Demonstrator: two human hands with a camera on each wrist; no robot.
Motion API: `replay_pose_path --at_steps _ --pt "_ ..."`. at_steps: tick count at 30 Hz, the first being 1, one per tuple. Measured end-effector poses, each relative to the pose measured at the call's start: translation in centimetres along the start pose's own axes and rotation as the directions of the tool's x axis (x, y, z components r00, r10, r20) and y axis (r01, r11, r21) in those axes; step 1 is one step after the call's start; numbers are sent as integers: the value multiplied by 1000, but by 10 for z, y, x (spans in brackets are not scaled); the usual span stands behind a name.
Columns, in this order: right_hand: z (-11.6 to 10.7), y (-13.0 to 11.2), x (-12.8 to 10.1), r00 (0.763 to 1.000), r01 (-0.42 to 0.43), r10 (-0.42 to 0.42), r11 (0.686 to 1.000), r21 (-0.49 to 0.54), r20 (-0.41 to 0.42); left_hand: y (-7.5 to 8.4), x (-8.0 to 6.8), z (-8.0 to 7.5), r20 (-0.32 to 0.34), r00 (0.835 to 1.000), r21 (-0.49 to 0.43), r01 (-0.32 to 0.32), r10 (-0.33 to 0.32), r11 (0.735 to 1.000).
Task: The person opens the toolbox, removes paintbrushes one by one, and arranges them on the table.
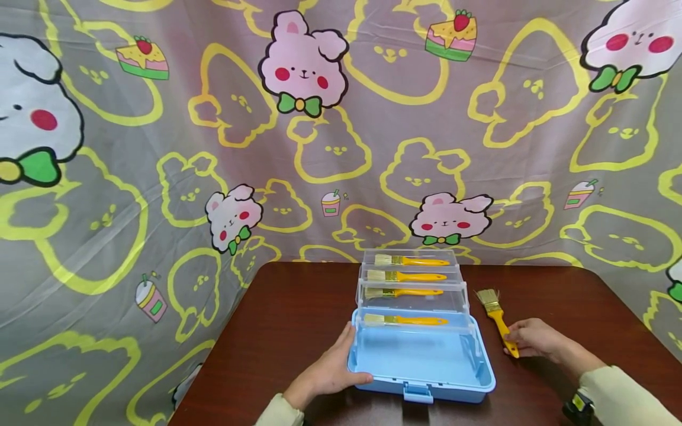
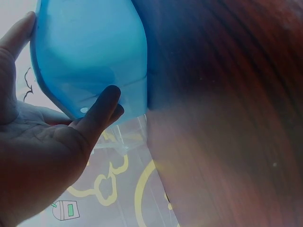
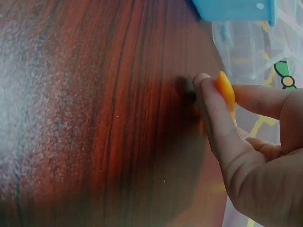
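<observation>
My left hand (image 1: pixel 333 367) rests against the front left corner of a light-blue plastic case (image 1: pixel 423 387), thumb along the front and straight fingers along the left side. In the left wrist view those fingers (image 2: pixel 102 111) lie against the case's blue wall (image 2: pixel 94 47). Right of the case, my right hand (image 1: pixel 538 340) pinches the end of a paintbrush's yellow handle (image 1: pixel 501 325) between thumb and fingers. Its pale bristles (image 1: pixel 487 297) point toward the back of the table. From the right wrist, only the handle's yellow end (image 3: pixel 226 91) shows between the fingers.
Clear tiered trays (image 1: pixel 453 299) rise at the back of the case, with several yellow-handled paintbrushes (image 1: pixel 421 277) lying in them. The case's blue bottom (image 1: pixel 421 358) shows bare. Dark wooden table (image 1: pixel 298 302) surrounds it, and a printed cloth (image 1: pixel 373 136) hangs behind.
</observation>
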State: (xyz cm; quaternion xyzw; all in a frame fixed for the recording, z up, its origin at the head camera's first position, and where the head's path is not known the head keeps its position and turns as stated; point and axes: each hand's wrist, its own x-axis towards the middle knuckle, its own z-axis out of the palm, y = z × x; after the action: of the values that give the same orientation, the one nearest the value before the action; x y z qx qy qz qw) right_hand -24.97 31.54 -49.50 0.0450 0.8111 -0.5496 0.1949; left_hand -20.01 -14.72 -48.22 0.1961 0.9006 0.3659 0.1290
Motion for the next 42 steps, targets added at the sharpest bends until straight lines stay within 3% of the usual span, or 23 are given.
replay_pose_path --at_steps 14,32,42 --pt "6 -4 1 996 -1 -15 983 -181 -88 -2 2 2 -14 1000 13 -25 25 1000" --pt "4 3 6 991 -46 25 987 -154 -131 1 0 0 -12 1000 0 -10 10 1000" --pt "0 5 5 994 -39 25 992 -124 -110 0 0 0 3 1000 9 -2 2 1000"
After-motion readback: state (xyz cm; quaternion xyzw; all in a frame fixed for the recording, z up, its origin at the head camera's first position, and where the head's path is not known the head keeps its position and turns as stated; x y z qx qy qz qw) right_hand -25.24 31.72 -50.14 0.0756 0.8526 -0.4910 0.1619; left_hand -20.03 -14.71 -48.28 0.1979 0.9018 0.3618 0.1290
